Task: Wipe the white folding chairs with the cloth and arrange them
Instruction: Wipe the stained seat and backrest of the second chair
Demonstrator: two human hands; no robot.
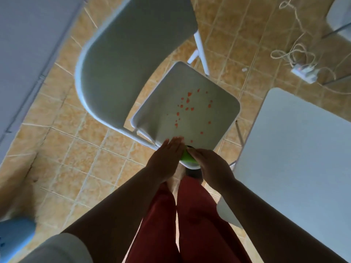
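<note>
Underfoot, tiled floor [76, 168] carries one white table [294, 149] at the right and one whole white folding chair [133, 63]. The chair's backrest is up-left and its seat [218, 111] faces down-right toward the table. Two hands meet at the seat's near corner. The left hand [167, 156] lies flat with straight fingers, and the right hand [210, 166] curls round one green thing [187, 157]; whether it is cloth is unclear. Many red spots [188, 100] dot the seat.
</note>
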